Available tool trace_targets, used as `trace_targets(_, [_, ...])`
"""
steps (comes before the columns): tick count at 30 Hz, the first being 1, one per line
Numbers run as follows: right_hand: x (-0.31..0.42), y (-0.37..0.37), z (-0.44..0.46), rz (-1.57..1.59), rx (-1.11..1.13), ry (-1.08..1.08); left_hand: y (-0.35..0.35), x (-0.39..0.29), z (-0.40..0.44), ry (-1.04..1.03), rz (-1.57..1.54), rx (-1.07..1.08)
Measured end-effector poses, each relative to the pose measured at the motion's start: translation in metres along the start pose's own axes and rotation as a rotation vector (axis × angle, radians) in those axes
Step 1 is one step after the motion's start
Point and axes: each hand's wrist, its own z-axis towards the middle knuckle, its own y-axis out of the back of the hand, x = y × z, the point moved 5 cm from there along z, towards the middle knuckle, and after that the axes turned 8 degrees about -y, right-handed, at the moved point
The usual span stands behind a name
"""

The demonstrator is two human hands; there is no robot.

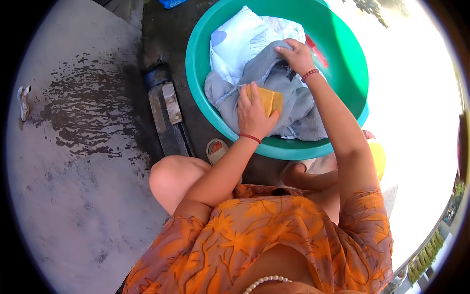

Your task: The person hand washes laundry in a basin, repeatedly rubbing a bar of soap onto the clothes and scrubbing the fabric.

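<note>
Yellow block (270, 99), any lettering unclear, between left fingers (255, 94), grey cloth (301, 110) between right fingers (292, 43).

This is looking like an outdoor yard: daylight (416, 127) is glaring on the right, plants (425, 259) are showing near right, water (93, 110) is darkening concrete (73, 210) on the left, and laundry (245, 36) is lying in a tub (350, 56).

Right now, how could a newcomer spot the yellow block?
Find the big green basin, then the crumpled grey cloth inside. The left hand grips the yellow block over that cloth; its straight edges and colour set it apart from the soft grey folds.
</note>
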Motion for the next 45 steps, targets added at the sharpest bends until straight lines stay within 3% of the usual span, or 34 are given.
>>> trace_targets(1, [0.025,0.015,0.003,0.086,-0.001,0.077,0.004,-0.003,0.0,-0.03,-0.025,-0.047])
trace_targets(3, [0.081,0.054,-0.016,0.285,0.059,0.029,0.007,-0.009,0.007,-0.075,-0.083,-0.092])
trace_targets(5, [0.118,0.072,-0.046,0.15,0.391,0.164,0.011,-0.014,0.017,-0.104,-0.136,-0.089])
trace_targets(9, [0.117,0.022,-0.142,-0.56,0.794,0.634,-0.057,0.03,0.004,-0.042,-0.37,0.089])
trace_targets(11, [0.084,-0.007,-0.142,-0.7,0.567,0.72,-0.109,0.053,-0.006,-0.085,-0.502,0.252])
trace_targets(12, [0.064,-0.024,-0.138,-0.672,0.496,0.705,-0.121,0.062,-0.009,-0.094,-0.515,0.326])
trace_targets(14, [0.021,-0.057,-0.119,-0.531,0.404,0.619,-0.064,0.049,0.011,-0.137,-0.222,0.249])
trace_targets(15, [0.015,-0.067,-0.106,-0.424,0.391,0.546,-0.071,0.058,0.007,-0.053,-0.315,0.34])
trace_targets(17, [-0.001,-0.087,-0.083,-0.49,0.362,0.385,-0.081,0.081,0.006,0.081,-0.112,0.52])
trace_targets(18, [-0.014,-0.103,-0.07,-0.514,0.345,0.316,-0.073,0.085,0.006,0.153,-0.274,0.242])
trace_targets(21, [-0.031,-0.122,-0.026,-0.571,0.259,0.0,-0.084,0.099,0.006,0.481,-0.464,0.25])
trace_targets(22, [-0.034,-0.127,-0.016,-0.576,0.222,-0.125,-0.082,0.1,0.007,0.464,-0.47,0.172])
trace_targets(26, [-0.098,-0.118,0.01,-0.439,0.005,-0.296,-0.087,0.097,0.009,0.432,-0.479,0.177])
trace_targets(29, [-0.151,-0.11,0.024,-0.19,0.093,-0.319,-0.096,0.107,0.007,0.438,-0.49,0.205])
trace_targets(33, [-0.123,-0.068,-0.002,0.03,0.507,-0.351,-0.098,0.114,0.002,0.398,-0.604,0.231])
trace_targets(36, [-0.059,-0.068,-0.035,-0.071,0.617,0.118,-0.096,0.114,0.004,0.293,-0.7,0.304])
trace_targets(37, [-0.033,-0.079,-0.052,-0.304,0.502,0.448,-0.094,0.114,0.006,0.247,-0.722,0.345])
trace_targets(39, [-0.011,-0.1,-0.066,-0.639,0.475,0.271,-0.087,0.111,0.001,0.307,-0.674,0.396])
trace_targets(43, [-0.051,-0.119,-0.022,-0.341,0.199,0.033,-0.084,0.113,0.007,0.411,-0.639,0.373])
trace_targets(45, [-0.066,-0.116,-0.005,-0.407,0.16,-0.17,-0.093,0.116,0.007,0.417,-0.61,0.393])
